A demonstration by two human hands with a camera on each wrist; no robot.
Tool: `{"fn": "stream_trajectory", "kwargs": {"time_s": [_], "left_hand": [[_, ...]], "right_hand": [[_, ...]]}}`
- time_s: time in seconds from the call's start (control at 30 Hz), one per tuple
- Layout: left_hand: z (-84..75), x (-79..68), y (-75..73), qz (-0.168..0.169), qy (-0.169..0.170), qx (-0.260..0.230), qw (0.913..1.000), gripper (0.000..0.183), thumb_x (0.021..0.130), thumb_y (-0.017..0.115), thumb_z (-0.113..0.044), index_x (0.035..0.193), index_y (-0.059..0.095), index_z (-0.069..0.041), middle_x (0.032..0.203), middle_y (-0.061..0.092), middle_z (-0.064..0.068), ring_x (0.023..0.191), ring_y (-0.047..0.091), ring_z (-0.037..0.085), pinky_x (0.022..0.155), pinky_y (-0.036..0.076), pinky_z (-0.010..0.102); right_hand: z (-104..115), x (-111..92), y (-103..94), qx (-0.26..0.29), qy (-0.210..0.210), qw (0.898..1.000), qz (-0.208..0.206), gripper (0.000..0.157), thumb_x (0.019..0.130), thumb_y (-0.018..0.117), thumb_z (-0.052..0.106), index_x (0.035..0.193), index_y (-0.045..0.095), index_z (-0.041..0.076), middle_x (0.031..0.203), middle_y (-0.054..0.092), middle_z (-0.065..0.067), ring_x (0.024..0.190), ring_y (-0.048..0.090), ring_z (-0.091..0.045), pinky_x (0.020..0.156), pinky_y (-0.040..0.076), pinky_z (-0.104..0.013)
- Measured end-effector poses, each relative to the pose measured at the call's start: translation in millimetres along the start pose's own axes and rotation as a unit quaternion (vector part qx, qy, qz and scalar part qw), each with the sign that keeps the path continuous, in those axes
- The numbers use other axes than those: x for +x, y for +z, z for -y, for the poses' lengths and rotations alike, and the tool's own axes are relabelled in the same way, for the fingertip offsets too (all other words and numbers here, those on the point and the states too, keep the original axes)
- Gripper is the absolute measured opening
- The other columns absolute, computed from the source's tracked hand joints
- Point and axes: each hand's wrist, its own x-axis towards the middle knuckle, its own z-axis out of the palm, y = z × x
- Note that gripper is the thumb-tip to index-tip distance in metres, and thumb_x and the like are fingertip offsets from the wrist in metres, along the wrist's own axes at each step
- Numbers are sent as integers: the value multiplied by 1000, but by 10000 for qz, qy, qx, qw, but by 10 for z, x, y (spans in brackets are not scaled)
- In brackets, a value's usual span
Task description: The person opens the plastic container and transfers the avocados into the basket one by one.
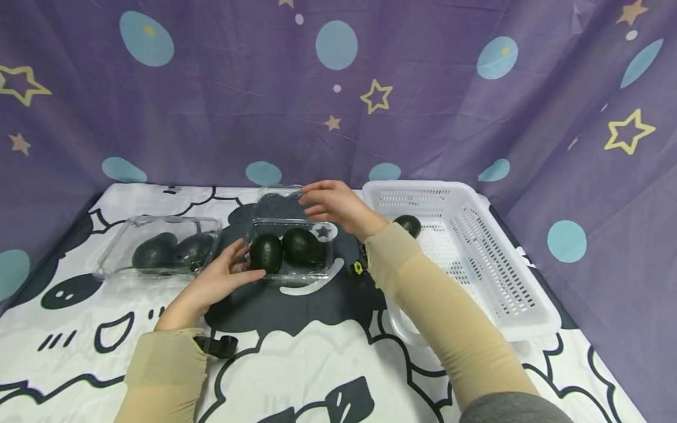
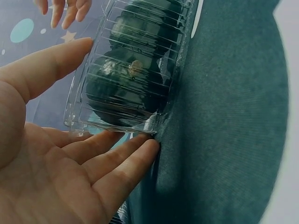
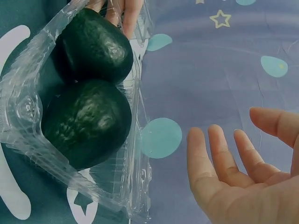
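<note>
Two avocados, one at left (image 1: 266,254) and one at right (image 1: 304,247), sit side by side in an open clear container (image 1: 317,276) at the centre of the frame. The container's lid (image 1: 280,205) stands raised along its upper edge. The left hand (image 1: 219,282), left of centre, has a wide grip, with extended fingers touching the container's left end. The right hand (image 1: 338,205), above centre, also has a wide grip; its fingers extend near the lid. A second clear container (image 1: 113,254), left of frame, encloses two dark avocados. A white basket (image 1: 497,258) occupies the right side; one further avocado (image 1: 409,224) lies in its upper left portion, partly hidden by the right forearm. A printed cloth (image 1: 317,376) covers the desk.
</note>
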Motion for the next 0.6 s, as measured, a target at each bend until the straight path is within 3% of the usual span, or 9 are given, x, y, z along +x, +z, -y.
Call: {"fn": "stream_trajectory", "kwargs": {"time_s": [0.2,0.4,0.6], "left_hand": [[-3,-2,1,-30,19,-19,10000,105,95,67,-36,158,-12,-5,165,8,24,147,23,47,114,28,65],[16,14,-1,-27,50,-53,10000,106,94,67,-36,158,-12,-6,165,9,24,147,24,47,113,28,65],[17,13,-12,36,17,-26,10000,107,94,67,-38,158,-13,-7,165,7,24,147,23,47,113,28,66]], "right_hand": [[-53,32,-1,-49,60,10000,50,38,98,60,9,134,57,1,132,59,-18,86,63,-21,105,49,-48],[-166,85,37,-259,259,9992,146,37,98,58,10,134,57,0,134,57,-19,111,58,-40,101,51,-45],[-243,108,70,-843,355,9954,300,38,100,57,13,136,56,2,136,57,-16,109,58,-33,98,53,-43]]}}
